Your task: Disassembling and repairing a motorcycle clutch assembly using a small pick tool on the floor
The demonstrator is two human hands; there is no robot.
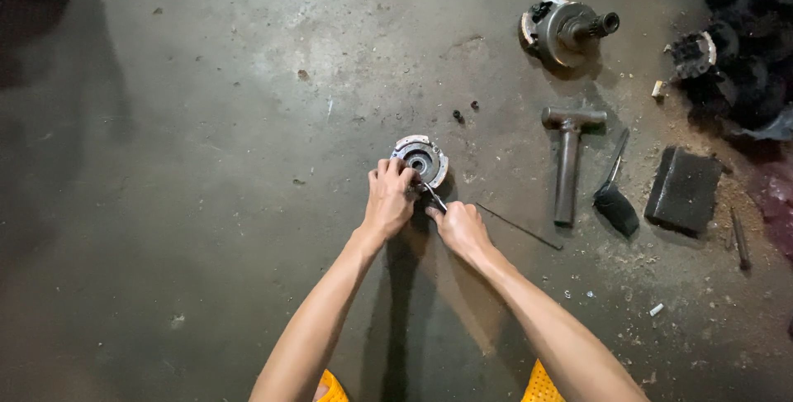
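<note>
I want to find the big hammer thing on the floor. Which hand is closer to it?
Right. The right hand lies just left of the T-shaped metal tool, across bare floor. The left hand is farther left, on the round metal part.

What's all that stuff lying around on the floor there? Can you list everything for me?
round metal part: 1, silver-grey, centre of floor, under the hands
thin tool: 1, dark metal, in the right hand
thin rod: 1, dark, right of the hands
T-shaped tool: 1, grey, right of centre
brush: 1, black, beside the T-shaped tool
block: 1, black, far right
hub assembly: 1, grey, top right
concrete floor: 1, grey
left hand: 1, on the round metal part
right hand: 1, holding the thin tool
</note>
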